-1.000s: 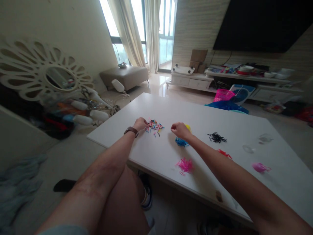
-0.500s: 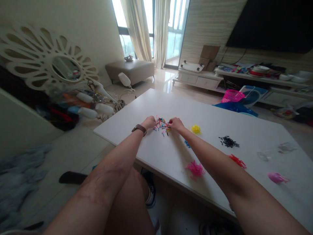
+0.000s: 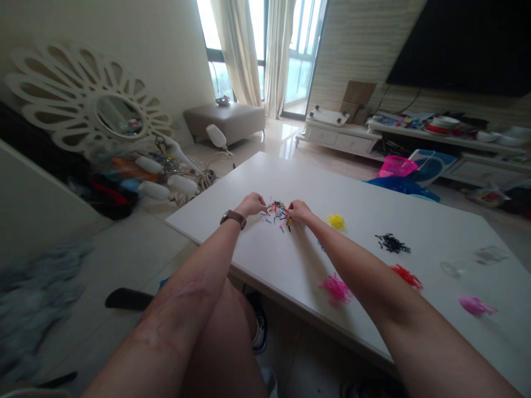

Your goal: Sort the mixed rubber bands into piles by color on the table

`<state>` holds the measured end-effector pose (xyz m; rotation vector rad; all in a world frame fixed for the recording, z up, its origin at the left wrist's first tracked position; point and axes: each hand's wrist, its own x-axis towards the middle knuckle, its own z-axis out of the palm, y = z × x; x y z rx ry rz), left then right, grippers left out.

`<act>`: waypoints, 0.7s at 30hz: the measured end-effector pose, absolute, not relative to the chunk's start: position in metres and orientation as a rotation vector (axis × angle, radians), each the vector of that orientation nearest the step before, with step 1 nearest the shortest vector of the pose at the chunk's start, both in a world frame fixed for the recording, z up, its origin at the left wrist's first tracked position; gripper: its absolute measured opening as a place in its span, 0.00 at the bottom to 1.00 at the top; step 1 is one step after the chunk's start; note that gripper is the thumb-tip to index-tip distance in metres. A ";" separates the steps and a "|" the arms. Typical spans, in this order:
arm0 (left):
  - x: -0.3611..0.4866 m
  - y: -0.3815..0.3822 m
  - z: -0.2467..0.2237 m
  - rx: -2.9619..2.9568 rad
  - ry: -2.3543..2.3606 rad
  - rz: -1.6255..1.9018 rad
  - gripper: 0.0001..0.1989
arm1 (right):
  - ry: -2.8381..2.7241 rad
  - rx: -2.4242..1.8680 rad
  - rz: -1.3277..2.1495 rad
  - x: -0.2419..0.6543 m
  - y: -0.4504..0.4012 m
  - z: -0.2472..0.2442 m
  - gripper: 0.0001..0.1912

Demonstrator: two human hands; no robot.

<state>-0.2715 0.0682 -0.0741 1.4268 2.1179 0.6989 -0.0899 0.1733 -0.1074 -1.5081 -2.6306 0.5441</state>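
A mixed pile of small multicoloured rubber bands lies on the white table, some scattered toward its near side. At the pile's left edge, my left hand, with a brown-strapped watch on the wrist, has its fingertips pinched together. My right hand is closed at the right edge, thumb and fingers touching the bands. What either hand pinches is too small to make out. Sorted heaps sit to the right: yellow bands, black bands, red bands and pink bands. Blue ones are mostly hidden by my right forearm.
A clear cup-like container and a pink pouch-like object stand toward the table's right end. Beyond the far edge are a pink basket and a blue sheet. White lamp parts lie on the floor at left.
The view has shifted slightly, moving the scene to the right. My left hand has drawn a little left from the pile's middle. My right hand stays by the pile.
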 end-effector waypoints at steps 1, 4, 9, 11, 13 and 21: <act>-0.272 0.068 -0.074 1.420 2.123 0.707 0.03 | -2.621 -1.499 0.537 -0.089 0.174 -0.105 0.10; -0.274 0.067 -0.073 1.391 2.129 0.735 0.04 | -2.588 -1.471 0.518 -0.086 0.177 -0.099 0.10; -0.275 0.069 -0.076 1.374 2.110 0.777 0.06 | -2.574 -1.438 0.549 -0.085 0.177 -0.098 0.11; -0.276 0.069 -0.078 1.375 2.110 0.776 0.06 | -2.577 -1.440 0.565 -0.086 0.175 -0.102 0.11; -0.276 0.070 -0.078 1.380 2.109 0.777 0.07 | -2.579 -1.444 0.564 -0.088 0.172 -0.106 0.09; -0.276 0.067 -0.074 1.386 2.040 0.814 0.06 | -2.569 -1.376 0.538 -0.085 0.171 -0.099 0.11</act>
